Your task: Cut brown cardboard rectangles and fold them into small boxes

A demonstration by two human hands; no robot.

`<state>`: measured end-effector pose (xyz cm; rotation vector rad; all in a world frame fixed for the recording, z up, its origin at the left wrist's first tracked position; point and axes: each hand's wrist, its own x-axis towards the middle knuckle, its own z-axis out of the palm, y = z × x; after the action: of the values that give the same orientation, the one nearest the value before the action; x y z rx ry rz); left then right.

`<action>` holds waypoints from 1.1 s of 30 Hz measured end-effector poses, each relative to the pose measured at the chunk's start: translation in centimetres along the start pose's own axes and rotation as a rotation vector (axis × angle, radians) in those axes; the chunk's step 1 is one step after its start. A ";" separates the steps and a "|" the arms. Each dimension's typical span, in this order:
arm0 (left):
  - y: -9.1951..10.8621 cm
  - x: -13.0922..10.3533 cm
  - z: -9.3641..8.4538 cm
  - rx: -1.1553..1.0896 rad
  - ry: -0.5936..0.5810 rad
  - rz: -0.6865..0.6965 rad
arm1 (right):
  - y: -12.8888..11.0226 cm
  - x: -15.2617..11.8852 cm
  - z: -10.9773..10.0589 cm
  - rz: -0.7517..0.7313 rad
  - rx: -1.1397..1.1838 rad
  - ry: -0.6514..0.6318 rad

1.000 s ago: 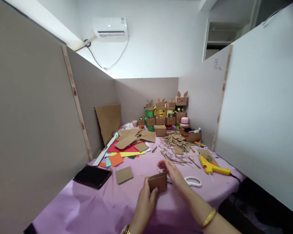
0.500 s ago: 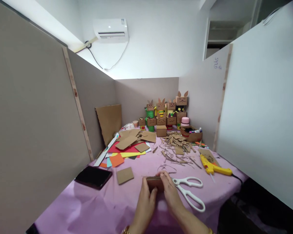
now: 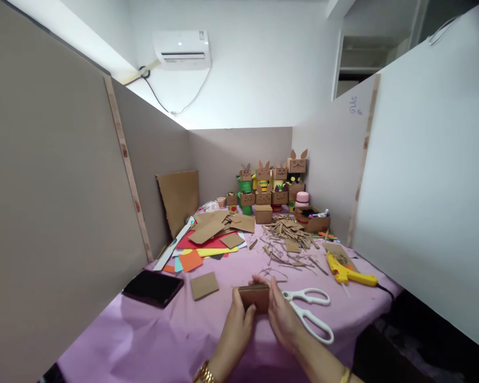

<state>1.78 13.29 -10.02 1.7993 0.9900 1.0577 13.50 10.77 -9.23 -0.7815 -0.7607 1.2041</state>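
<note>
Pressing a small cardboard box (image 3: 254,297) between left hand (image 3: 236,319) and right hand (image 3: 280,315) above the counter (image 3: 151,340), fingers grasping its sides; squeezing harder could buckle the thin walls.

The left hand (image 3: 239,317) and the right hand (image 3: 278,315) come close together, palms facing each other, fingers bent forward (thumbs toward the person). Both forearms reach from the lower edge, each wrist wearing a gold bracelet.

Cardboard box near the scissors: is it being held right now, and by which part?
Yes. The left hand and right hand press the small cardboard box between them by its left and right sides.
</note>
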 end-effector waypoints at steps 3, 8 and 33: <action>0.3 -0.2 0.0 -0.001 0.003 0.017 | 0.2 -0.3 0.1 -0.003 -0.015 -0.002; 0.6 -0.6 0.1 0.024 0.033 0.012 | 0.4 -0.4 -0.3 -0.069 -0.129 0.003; 1.1 -0.8 0.5 0.088 0.026 -0.033 | 1.1 -0.1 -0.8 -0.083 -0.301 0.033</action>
<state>2.24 12.03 -9.43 1.8368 1.0939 1.0341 13.61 10.79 -10.53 -1.0040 -0.9515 1.0122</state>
